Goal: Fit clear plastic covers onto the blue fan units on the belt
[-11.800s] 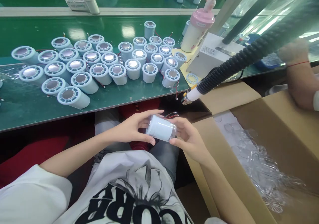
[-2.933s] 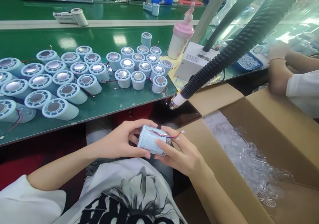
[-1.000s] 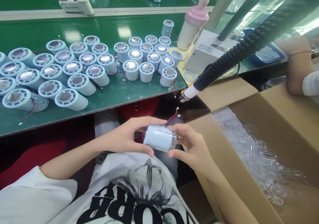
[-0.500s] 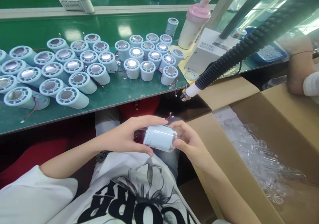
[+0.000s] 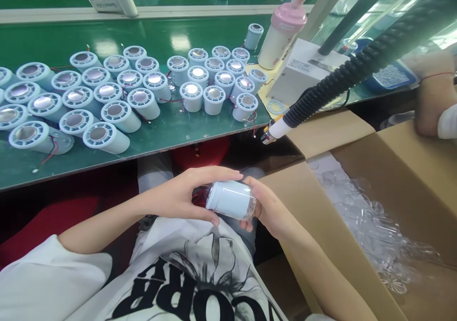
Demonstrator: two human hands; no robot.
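Observation:
Over my lap I hold a light-blue cylinder in a clear plastic sleeve, lying on its side. My left hand grips its left end, thumb below and fingers along the top. At the clear right end, my right hand is closed around the rim, with some fingertips showing beneath. Dark red wires show near my left palm. On the green bench stand and lean several similar light-blue cylinders with slotted rims, round metallic centres and thin red-and-black wires.
An open cardboard box with clear plastic parts is at my right. A black corrugated hose with a metal-tipped tool hangs over the bench edge. A pink-and-white bottle stands behind. Another person's arm is at far right.
My right hand has turned about the clear end: its thumb has moved up, and its fingertips now show below the cylinder. My left hand keeps its grip. The view has shifted slightly.

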